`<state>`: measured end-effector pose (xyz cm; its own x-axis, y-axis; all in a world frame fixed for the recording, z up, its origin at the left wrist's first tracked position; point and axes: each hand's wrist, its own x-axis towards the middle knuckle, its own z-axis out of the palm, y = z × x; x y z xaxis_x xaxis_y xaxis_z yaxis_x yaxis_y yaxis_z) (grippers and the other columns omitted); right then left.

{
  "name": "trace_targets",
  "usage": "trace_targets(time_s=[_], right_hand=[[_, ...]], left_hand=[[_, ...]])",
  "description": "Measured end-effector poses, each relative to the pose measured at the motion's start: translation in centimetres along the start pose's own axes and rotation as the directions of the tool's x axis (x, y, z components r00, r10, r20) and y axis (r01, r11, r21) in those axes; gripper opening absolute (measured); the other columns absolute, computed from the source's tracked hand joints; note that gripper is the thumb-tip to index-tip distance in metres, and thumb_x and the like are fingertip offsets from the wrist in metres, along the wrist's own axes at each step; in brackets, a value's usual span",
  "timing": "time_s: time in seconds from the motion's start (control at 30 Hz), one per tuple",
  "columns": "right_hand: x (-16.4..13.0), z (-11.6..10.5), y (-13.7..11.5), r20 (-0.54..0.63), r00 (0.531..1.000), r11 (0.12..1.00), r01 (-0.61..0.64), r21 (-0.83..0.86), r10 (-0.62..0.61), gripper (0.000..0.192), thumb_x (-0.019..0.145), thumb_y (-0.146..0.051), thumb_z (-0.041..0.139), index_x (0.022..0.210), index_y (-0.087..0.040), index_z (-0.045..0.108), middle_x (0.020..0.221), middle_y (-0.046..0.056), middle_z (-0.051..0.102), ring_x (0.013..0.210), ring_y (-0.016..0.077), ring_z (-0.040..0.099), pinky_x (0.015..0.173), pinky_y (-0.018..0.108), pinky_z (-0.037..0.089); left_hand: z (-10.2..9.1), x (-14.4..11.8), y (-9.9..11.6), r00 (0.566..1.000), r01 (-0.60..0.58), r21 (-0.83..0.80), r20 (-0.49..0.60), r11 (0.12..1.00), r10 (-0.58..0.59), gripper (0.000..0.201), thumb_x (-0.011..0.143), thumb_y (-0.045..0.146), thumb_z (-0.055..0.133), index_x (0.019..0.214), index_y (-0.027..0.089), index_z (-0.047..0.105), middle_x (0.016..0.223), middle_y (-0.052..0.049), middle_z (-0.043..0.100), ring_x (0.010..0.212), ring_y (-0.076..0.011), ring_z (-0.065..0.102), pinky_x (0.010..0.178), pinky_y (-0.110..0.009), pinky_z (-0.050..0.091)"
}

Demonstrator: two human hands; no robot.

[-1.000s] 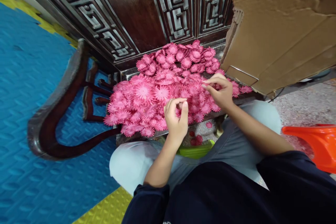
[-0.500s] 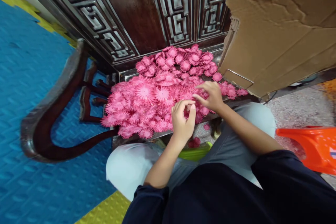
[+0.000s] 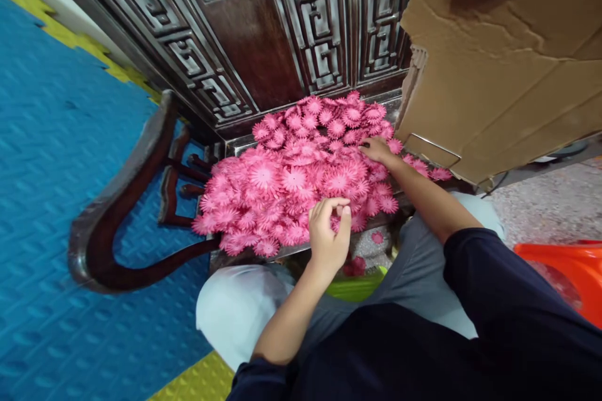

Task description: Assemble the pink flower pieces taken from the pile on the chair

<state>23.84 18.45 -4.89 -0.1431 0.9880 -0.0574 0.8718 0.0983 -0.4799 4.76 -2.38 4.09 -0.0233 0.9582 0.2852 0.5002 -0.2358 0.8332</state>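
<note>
A heap of pink paper-like flowers (image 3: 291, 182) covers the seat of a dark carved wooden chair (image 3: 235, 146) in front of me. My left hand (image 3: 329, 235) is at the heap's near edge, thumb and fingertips pinched together on pink flower pieces. My right hand (image 3: 377, 149) reaches to the far right side of the heap, its fingers lying on the flowers there; whether it grips one is hidden. My knees in light grey trousers sit under the seat's front edge.
A curved chair armrest (image 3: 117, 213) juts out on the left over a blue foam mat (image 3: 56, 138). A large torn cardboard box (image 3: 493, 75) stands right of the heap. An orange plastic object (image 3: 564, 263) is at the right edge. A few flowers (image 3: 376, 237) lie on the floor.
My right hand came to my left hand, then reached back to the far right of the heap. My left hand stayed pinched near the front edge. The camera tilted slightly.
</note>
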Motion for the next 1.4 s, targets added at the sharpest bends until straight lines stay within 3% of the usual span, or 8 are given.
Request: trace_targets(time_s=[0.27,0.4,0.53,0.73,0.97,1.17,1.3,1.4], right_hand=[[0.5,-2.0,-1.5,-0.167,0.97,0.981,-0.157,0.115,0.175,0.033,0.085,-0.023,0.042,0.081,-0.004,0.069,0.078,0.013,0.069,0.076,0.0189,0.058,0.069,0.026,0.04],[-1.5,-4.8,-3.2,-0.314,0.933,0.942,-0.069,0.328,0.178,0.026,0.081,-0.024,0.05,0.075,-0.007,0.069,0.071,0.009,0.068,0.075,0.0185,0.059,0.071,0.026,0.042],[-6.6,-5.9,-6.5,-0.214,0.977,0.714,0.153,0.683,-0.004,0.02,0.076,-0.028,0.059,0.072,-0.014,0.072,0.073,0.004,0.07,0.077,0.0159,0.062,0.076,0.028,0.045],[-13.8,-4.9,-10.9,-0.038,0.958,0.412,0.158,0.897,-0.284,0.015,0.065,-0.029,0.075,0.077,-0.02,0.074,0.087,0.003,0.069,0.08,0.0132,0.062,0.078,0.029,0.048],[-16.2,-4.3,-11.5,0.017,0.968,0.145,0.02,0.989,-0.25,0.021,0.059,-0.021,0.079,0.072,-0.018,0.063,0.075,-0.002,0.063,0.066,0.0068,0.055,0.07,0.023,0.047],[-16.3,-3.7,-10.3,0.211,0.94,0.252,-0.142,0.957,-0.269,0.02,0.065,-0.028,0.075,0.077,-0.016,0.063,0.071,-0.002,0.062,0.065,0.0075,0.055,0.068,0.024,0.045],[-16.0,-3.4,-10.1,0.221,0.932,0.248,-0.15,0.957,-0.287,0.017,0.066,-0.027,0.074,0.075,-0.016,0.064,0.07,-0.003,0.063,0.066,0.0076,0.056,0.07,0.024,0.045],[-15.9,-3.4,-10.1,0.182,0.938,0.222,-0.118,0.968,-0.295,0.015,0.067,-0.026,0.073,0.074,-0.016,0.064,0.068,-0.004,0.062,0.065,0.0067,0.055,0.069,0.023,0.043]], left_hand=[[0.6,-0.1,-0.3,0.999,0.037,-0.012,0.031,0.999,-0.036,0.012,0.085,0.026,0.049,0.088,0.021,0.059,0.08,-0.002,0.062,0.08,-0.0163,0.057,0.077,-0.031,0.043],[0.4,-0.1,-0.1,0.999,0.017,-0.041,0.036,0.999,-0.016,0.011,0.085,0.027,0.049,0.086,0.02,0.059,0.077,-0.001,0.059,0.078,-0.015,0.055,0.077,-0.03,0.042],[0.2,-0.1,-0.2,0.999,0.005,-0.106,-0.048,0.994,-0.011,0.018,0.085,0.029,0.051,0.1,0.021,0.056,0.075,0.0,0.053,0.076,-0.0133,0.052,0.08,-0.029,0.042],[-0.8,-0.2,0.0,0.958,0.013,-0.143,-0.281,0.99,-0.053,0.038,0.079,0.034,0.061,0.113,0.021,0.05,0.097,-0.004,0.052,0.09,-0.0145,0.05,0.085,-0.029,0.041],[-1.8,-0.5,-0.5,0.961,0.174,-0.487,-0.105,0.856,-0.255,0.021,0.076,0.035,0.064,0.089,0.019,0.059,0.083,0.0,0.058,0.08,-0.0123,0.054,0.077,-0.024,0.042],[-0.9,-0.6,-0.4,0.914,0.267,-0.68,-0.044,0.682,-0.402,0.024,0.065,0.036,0.074,0.08,0.019,0.064,0.076,0.003,0.06,0.071,-0.0086,0.052,0.072,-0.021,0.041],[-0.6,-0.2,-0.1,0.871,0.322,-0.803,0.045,0.501,-0.488,0.03,0.057,0.035,0.079,0.076,0.018,0.065,0.071,0.004,0.059,0.068,-0.0069,0.052,0.073,-0.021,0.04],[-0.6,-0.1,0.0,0.871,0.326,-0.821,0.069,0.468,-0.487,0.029,0.055,0.036,0.081,0.071,0.017,0.065,0.066,0.004,0.058,0.065,-0.006,0.05,0.07,-0.02,0.039]])
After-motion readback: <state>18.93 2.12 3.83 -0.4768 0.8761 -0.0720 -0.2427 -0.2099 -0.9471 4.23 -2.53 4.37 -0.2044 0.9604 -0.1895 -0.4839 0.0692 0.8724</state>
